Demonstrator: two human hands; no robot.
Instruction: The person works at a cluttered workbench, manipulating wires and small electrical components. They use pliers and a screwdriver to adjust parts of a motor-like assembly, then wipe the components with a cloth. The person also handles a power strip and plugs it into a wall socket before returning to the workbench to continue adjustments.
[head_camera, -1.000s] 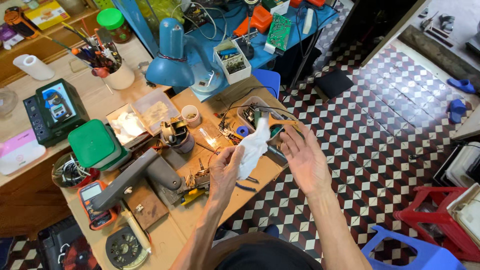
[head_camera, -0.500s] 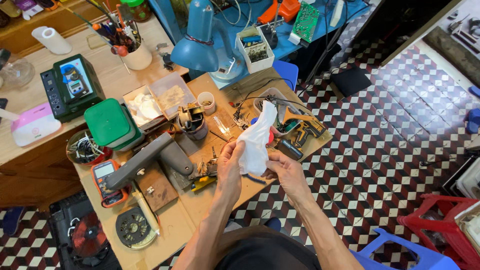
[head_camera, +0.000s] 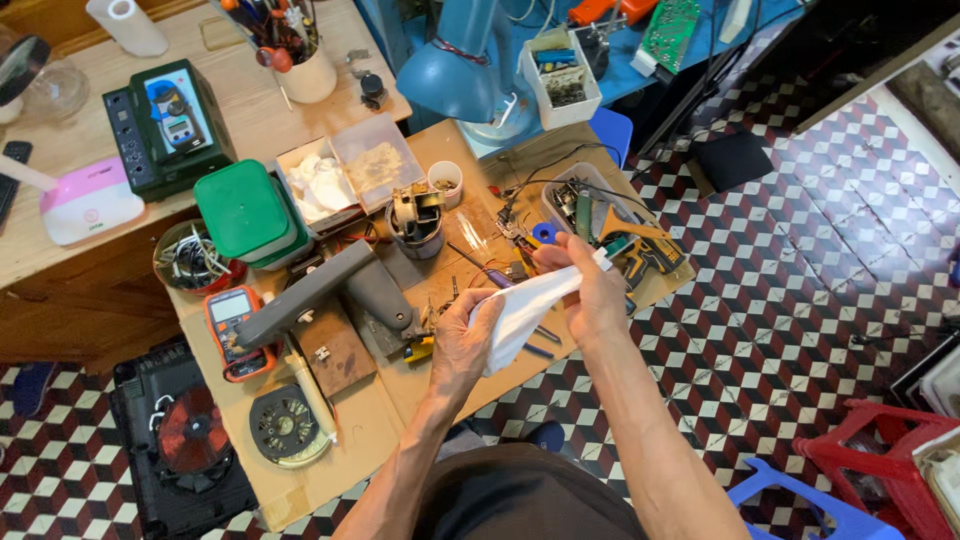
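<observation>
Both hands hold a white cloth (head_camera: 524, 310) stretched between them above the front edge of a cluttered wooden workbench (head_camera: 370, 420). My left hand (head_camera: 462, 340) grips its lower end. My right hand (head_camera: 588, 290) pinches the upper end, and a small white part pokes out by its fingers. Whether the cloth is wrapped around something I cannot tell. Under the hands lie screwdrivers (head_camera: 480, 268) and small tools.
On the bench are a grey metal arm (head_camera: 320, 290), an orange multimeter (head_camera: 232, 325), a green-lidded box (head_camera: 248, 212), a small motor (head_camera: 416, 218), a tray of tools (head_camera: 610, 225) and a blue lamp (head_camera: 462, 70). A fan (head_camera: 190, 440) sits on the chequered floor at left; plastic stools (head_camera: 870, 470) stand at right.
The cloth went from hanging upright between the hands to being pulled out slantwise; my left hand dropped lower. The camera view shifted so the bench sits higher and larger.
</observation>
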